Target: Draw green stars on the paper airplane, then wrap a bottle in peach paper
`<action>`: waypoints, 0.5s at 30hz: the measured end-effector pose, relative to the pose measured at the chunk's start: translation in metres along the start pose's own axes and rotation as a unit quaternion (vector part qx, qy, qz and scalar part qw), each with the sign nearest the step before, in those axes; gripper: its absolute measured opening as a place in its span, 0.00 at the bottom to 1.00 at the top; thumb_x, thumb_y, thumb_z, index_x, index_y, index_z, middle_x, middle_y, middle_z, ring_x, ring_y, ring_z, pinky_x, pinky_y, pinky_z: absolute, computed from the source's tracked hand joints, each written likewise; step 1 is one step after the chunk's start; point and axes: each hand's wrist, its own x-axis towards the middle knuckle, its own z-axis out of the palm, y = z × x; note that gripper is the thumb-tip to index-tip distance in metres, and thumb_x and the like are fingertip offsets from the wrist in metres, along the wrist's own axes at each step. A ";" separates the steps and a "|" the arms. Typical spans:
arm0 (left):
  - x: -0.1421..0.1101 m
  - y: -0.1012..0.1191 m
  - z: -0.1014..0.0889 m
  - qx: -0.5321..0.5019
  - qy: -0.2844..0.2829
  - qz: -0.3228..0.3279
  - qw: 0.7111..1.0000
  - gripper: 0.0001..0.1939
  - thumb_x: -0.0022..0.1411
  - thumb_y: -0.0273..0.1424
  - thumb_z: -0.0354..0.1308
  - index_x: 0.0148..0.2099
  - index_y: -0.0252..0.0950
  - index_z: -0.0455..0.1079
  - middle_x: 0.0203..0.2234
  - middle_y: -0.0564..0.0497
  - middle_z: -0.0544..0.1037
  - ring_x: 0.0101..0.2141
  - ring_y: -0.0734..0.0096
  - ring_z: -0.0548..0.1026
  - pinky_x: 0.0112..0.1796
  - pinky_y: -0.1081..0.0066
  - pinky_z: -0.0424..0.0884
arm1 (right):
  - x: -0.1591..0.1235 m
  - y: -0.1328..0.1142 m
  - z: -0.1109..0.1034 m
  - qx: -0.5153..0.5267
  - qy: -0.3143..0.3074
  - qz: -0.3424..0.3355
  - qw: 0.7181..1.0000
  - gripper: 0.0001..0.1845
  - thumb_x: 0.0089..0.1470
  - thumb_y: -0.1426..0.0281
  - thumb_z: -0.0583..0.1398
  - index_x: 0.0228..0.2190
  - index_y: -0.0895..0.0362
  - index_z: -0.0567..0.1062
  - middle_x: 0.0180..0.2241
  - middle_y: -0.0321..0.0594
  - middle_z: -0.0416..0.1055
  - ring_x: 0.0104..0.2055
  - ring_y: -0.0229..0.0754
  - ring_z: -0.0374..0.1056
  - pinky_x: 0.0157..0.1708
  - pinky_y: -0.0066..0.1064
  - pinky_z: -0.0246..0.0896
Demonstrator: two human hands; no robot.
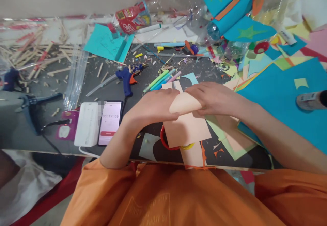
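Observation:
Between my two hands a cream paper piece [185,103] with a curved edge is held, bent slightly. My left hand [159,102] grips its left side, fingers closed along the edge. On its right side my right hand [211,97] is closed as well, the fingertips partly hidden behind the paper. Right below lies a flat peach paper sheet [187,130]. Red-handled scissors [163,139] are mostly covered by that sheet. Just beyond my hands, several markers [159,81] lie side by side.
A blue hot glue gun [126,81] rests left of the markers. A phone [110,122] and white power bank [86,123] lie at the left. A blue paper-covered bottle plane [232,11] stands at the back. Blue sheets [286,89] and a small bottle [310,101] are at the right.

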 end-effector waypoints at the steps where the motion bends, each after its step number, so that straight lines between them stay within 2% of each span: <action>1: 0.004 0.003 0.001 -0.012 -0.003 0.005 1.000 0.18 0.49 0.37 0.64 0.45 0.42 0.73 0.41 0.49 0.81 0.42 0.50 0.78 0.43 0.59 0.72 | 0.001 0.000 -0.002 -0.002 -0.008 0.000 1.000 0.27 0.45 0.66 0.65 0.49 0.54 0.72 0.47 0.48 0.77 0.45 0.57 0.73 0.40 0.42 0.65; 5: 0.020 0.007 0.006 -0.089 -0.005 0.045 0.995 0.23 0.48 0.32 0.63 0.49 0.43 0.73 0.45 0.49 0.81 0.43 0.51 0.78 0.44 0.59 0.72 | 0.003 0.003 -0.011 -0.008 -0.036 0.007 0.999 0.30 0.46 0.67 0.65 0.52 0.59 0.72 0.49 0.53 0.77 0.48 0.61 0.72 0.45 0.49 0.67; 7: 0.026 0.004 0.008 -0.091 0.004 0.028 0.995 0.23 0.46 0.33 0.65 0.48 0.43 0.73 0.44 0.48 0.81 0.43 0.49 0.79 0.44 0.58 0.73 | 0.001 0.008 -0.013 0.006 -0.005 0.006 1.000 0.30 0.47 0.67 0.65 0.54 0.57 0.71 0.52 0.51 0.75 0.52 0.63 0.71 0.51 0.54 0.66; 10: 0.029 -0.006 0.008 -0.127 0.040 -0.025 0.991 0.28 0.45 0.37 0.65 0.51 0.40 0.71 0.44 0.46 0.80 0.44 0.46 0.79 0.45 0.56 0.74 | -0.006 0.012 -0.013 0.045 0.120 0.033 0.991 0.32 0.55 0.64 0.62 0.60 0.50 0.65 0.61 0.46 0.68 0.64 0.63 0.62 0.63 0.61 0.55; 12: 0.028 -0.015 0.009 -0.189 0.072 -0.055 0.978 0.32 0.46 0.40 0.65 0.54 0.37 0.69 0.45 0.44 0.79 0.46 0.47 0.78 0.46 0.55 0.74 | -0.012 0.011 -0.012 0.065 0.208 0.085 0.972 0.32 0.60 0.60 0.59 0.63 0.47 0.60 0.66 0.46 0.61 0.70 0.61 0.53 0.68 0.62 0.48; 15: 0.023 -0.027 0.016 -0.332 0.125 -0.069 0.932 0.34 0.46 0.45 0.65 0.53 0.35 0.68 0.47 0.44 0.80 0.47 0.49 0.78 0.46 0.56 0.75 | -0.021 0.010 -0.001 0.099 0.314 0.177 0.928 0.32 0.63 0.56 0.57 0.64 0.46 0.56 0.68 0.51 0.55 0.73 0.58 0.47 0.70 0.60 0.44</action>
